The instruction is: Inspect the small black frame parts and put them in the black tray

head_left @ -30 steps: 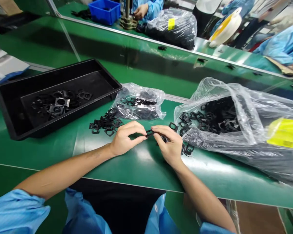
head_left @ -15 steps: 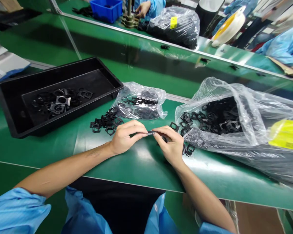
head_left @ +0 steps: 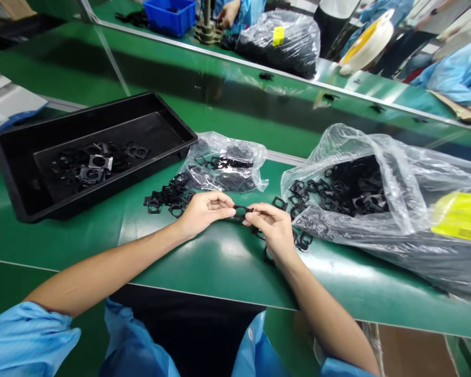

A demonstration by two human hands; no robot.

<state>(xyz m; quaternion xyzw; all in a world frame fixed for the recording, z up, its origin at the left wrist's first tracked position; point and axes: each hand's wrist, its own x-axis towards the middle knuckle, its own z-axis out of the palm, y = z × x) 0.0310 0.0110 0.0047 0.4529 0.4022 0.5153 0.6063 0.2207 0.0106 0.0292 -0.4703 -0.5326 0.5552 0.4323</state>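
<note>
Between my two hands is a small black plastic frame with a round hole [head_left: 242, 208], held above the green tabletop [head_left: 220, 267]. My left hand [head_left: 204, 213] pinches its left end, thumb against fingers. On its right end, my right hand [head_left: 272, 226] is closed in a pinch as well. Loose black frames [head_left: 168, 198] lie in a pile beyond my left hand. More of them [head_left: 304, 241] are spread beside and partly behind my right hand, near the mouth of a big clear bag [head_left: 408, 209] full of such pieces.
A black tray [head_left: 157, 180] at the left holds several black frames, some with lighter faces. Behind my hands lies a smaller clear bag [head_left: 227, 180] of parts. Across the metal rail, a co-worker's hand [head_left: 228, 14] is near a blue bin [head_left: 170, 18] and another filled bag [head_left: 282, 44].
The black frame has turned from edge-on to showing its round hole. My right hand's fingers have shifted on it, and both hands stay in nearly the same place.
</note>
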